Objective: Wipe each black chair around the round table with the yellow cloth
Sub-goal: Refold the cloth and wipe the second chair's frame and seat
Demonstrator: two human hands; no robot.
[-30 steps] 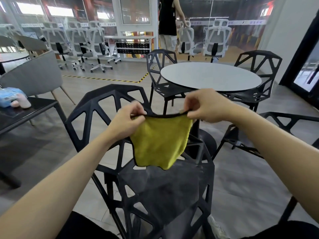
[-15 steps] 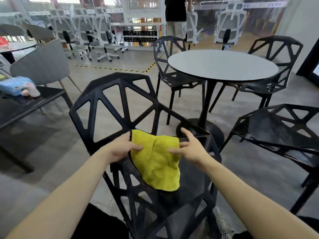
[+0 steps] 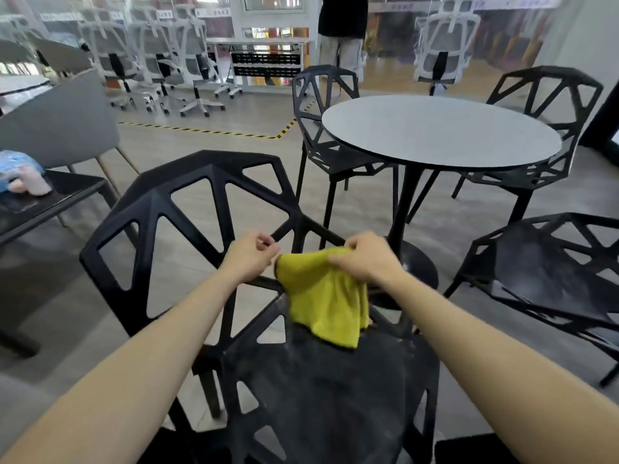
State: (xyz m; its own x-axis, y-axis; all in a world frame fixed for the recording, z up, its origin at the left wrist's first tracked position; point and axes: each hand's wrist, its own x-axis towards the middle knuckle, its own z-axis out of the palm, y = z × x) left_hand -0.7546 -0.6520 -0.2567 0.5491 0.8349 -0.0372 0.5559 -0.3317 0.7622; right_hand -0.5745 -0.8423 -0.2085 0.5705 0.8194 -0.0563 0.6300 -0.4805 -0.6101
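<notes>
The yellow cloth (image 3: 323,296) hangs bunched over the back part of the nearest black chair (image 3: 150,202), its lower end touching the dusty seat. My right hand (image 3: 365,262) grips the cloth's top from above. My left hand (image 3: 251,256) is curled at the cloth's left corner, and the top edge stretches between both hands. The round grey table (image 3: 435,128) stands beyond. A second black chair (image 3: 536,262) is at the right, a third (image 3: 321,85) behind the table's left side and another (image 3: 552,85) at the far right.
A dark low table (image 3: 70,192) at the left carries a blue packet (image 3: 15,162). A grey chair (image 3: 60,122) stands behind it. White office chairs (image 3: 187,51) line the back, a person (image 3: 341,31) stands there, and yellow-black tape (image 3: 207,130) marks the floor.
The cloth was held up, then laid flat on the seat under open hands. Now both hands have closed on it and gathered its top edge upward.
</notes>
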